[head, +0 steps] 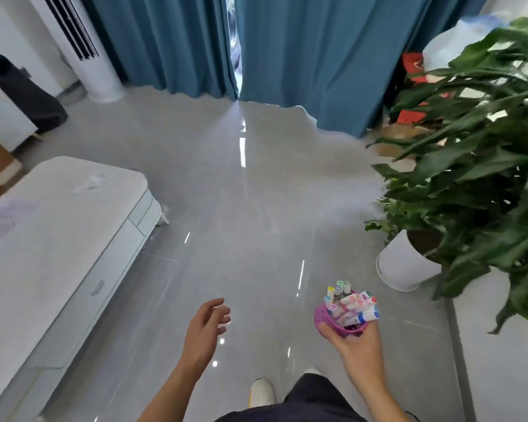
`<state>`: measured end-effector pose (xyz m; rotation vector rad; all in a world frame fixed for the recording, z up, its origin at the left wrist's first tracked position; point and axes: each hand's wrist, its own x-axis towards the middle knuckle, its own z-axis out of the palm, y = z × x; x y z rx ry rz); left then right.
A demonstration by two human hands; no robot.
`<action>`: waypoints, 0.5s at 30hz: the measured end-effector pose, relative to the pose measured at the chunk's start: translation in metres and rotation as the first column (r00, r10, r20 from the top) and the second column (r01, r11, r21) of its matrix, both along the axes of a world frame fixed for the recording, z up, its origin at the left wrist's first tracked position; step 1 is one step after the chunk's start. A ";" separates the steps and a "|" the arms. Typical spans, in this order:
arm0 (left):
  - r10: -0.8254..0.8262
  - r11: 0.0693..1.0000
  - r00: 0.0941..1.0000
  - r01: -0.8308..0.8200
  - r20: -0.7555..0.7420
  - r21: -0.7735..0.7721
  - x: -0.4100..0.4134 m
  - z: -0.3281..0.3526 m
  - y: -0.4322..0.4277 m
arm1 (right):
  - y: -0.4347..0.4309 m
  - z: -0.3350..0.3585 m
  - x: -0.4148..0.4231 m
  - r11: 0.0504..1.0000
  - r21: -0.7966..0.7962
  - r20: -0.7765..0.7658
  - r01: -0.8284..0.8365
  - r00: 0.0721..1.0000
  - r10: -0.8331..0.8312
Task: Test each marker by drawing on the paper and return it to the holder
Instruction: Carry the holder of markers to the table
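My right hand (358,350) grips a small purple holder (326,319) from below, low at the right. Several markers (352,303) with white barrels and coloured caps stick out of the holder in a loose bunch. Over the grey floor, left of the holder, my left hand (206,327) hangs with relaxed fingers and holds nothing. A sheet of paper (9,217) with faint purple scribbles lies on the low white table (73,239) at the left.
A large potted plant (470,166) in a white pot (400,266) stands at the right. Blue curtains (302,56) hang at the back, and a white tower unit (83,50) stands at the back left. My shoe (261,391) shows on the glossy floor below.
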<state>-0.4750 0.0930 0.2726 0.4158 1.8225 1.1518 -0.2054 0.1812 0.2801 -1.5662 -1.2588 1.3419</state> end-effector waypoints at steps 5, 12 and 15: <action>0.060 0.998 0.998 -0.060 0.014 -0.003 -0.030 -0.004 0.036 | 0.053 0.006 -0.048 0.997 -0.036 -0.016 -0.064 0.998 0.063; 0.155 0.988 0.987 -0.155 -0.029 -0.006 -0.083 -0.016 0.120 | 0.162 -0.009 -0.114 0.985 -0.015 -0.002 -0.174 0.985 0.174; 0.190 0.982 0.981 -0.190 -0.034 -0.001 -0.108 -0.018 0.167 | 0.220 -0.011 -0.142 0.973 -0.001 -0.003 -0.232 0.973 0.232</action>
